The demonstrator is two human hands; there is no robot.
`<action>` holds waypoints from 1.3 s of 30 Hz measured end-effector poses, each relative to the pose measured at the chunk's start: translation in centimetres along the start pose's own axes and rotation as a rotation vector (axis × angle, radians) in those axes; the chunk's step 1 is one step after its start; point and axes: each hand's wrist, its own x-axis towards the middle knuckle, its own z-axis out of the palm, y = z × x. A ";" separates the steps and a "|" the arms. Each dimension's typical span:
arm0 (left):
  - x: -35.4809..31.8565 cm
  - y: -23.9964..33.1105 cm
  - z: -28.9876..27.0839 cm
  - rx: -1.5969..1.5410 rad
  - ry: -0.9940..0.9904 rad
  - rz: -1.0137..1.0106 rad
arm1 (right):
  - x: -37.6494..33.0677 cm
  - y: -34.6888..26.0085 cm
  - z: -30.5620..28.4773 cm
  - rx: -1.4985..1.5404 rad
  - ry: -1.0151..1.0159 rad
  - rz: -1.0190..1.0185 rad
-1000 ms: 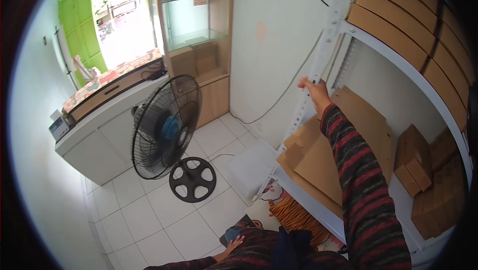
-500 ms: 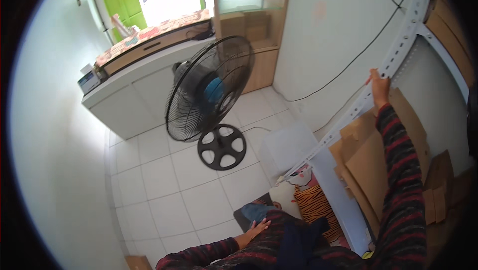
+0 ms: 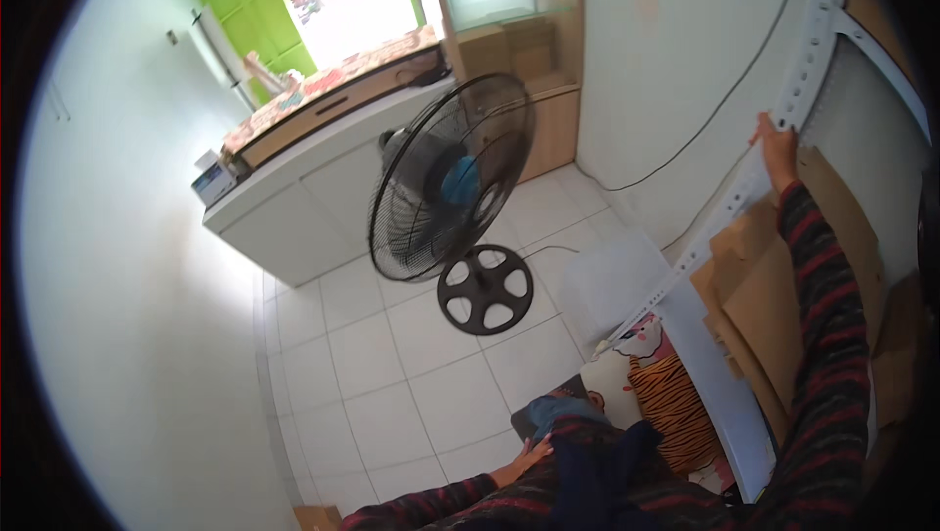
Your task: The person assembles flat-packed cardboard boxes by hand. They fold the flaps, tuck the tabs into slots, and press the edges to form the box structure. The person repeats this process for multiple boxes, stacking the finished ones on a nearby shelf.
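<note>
In the head view, the only one we have, we look down past our own striped sleeves into a white-tiled room. Our right hand [image 3: 778, 151] reaches out at the right and has its fingers curled around the edge of a white perforated post [image 3: 805, 66], the upright of a metal rack, which slants from the upper right down toward the floor. Just beneath that forearm we see brown cardboard sheets [image 3: 769, 306] lying on the lower white shelf [image 3: 720, 384], just behind the post. Our left hand [image 3: 529, 461] holds nothing that we can see; its fingers lie loosely extended on our striped clothing [image 3: 539, 485], low in the middle. Near our lap, beside the shelf, is a tiger-striped cloth [image 3: 674, 409], and beyond it a pale box [image 3: 615, 281] sits on the tiles. Well apart from both hands, a black standing fan [image 3: 460, 179] rests on its round base in front of a white counter [image 3: 304, 213]. Behind the fan we make out a wooden cabinet [image 3: 563, 120] with a glass shelf.
</note>
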 end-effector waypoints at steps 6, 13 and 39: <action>1.3 2.3 -7.8 0.040 -0.324 -0.190 | -1.7 -1.8 -1.5 -0.239 -0.292 0.063; 21.1 20.5 -31.0 0.154 -0.356 0.083 | -14.6 -15.0 -16.9 -0.490 -0.741 -0.150; 42.1 41.7 -22.6 0.571 -0.883 0.969 | -39.2 -17.5 -22.9 -1.126 0.493 0.256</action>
